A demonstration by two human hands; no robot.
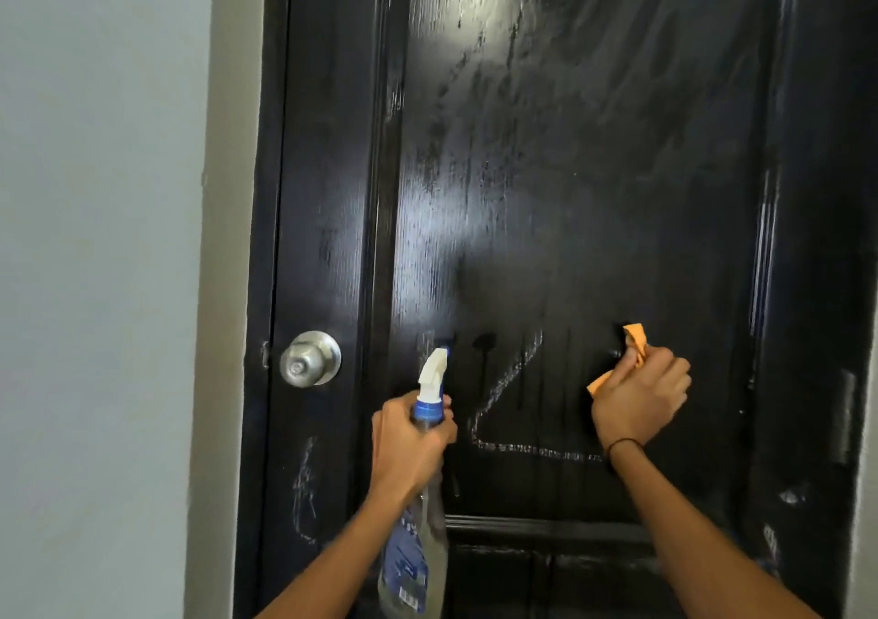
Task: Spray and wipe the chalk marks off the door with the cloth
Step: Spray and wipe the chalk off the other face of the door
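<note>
A glossy black door [570, 219] fills the view, its upper panel streaked with wet smears. White chalk marks [503, 390] shaped like a Z lie on the lower part of that panel, with more chalk scribbles [304, 490] on the left stile below the knob. My left hand [408, 438] grips the neck of a clear spray bottle [418, 566] with a white nozzle pointing at the door. My right hand [639, 397] holds a bunched orange cloth [634, 338] against the door, just right of the chalk Z.
A round silver door knob [311, 358] sits on the door's left side. A pale grey wall [95, 286] and the door frame run down the left. A dark hinge [845, 414] shows at the right edge.
</note>
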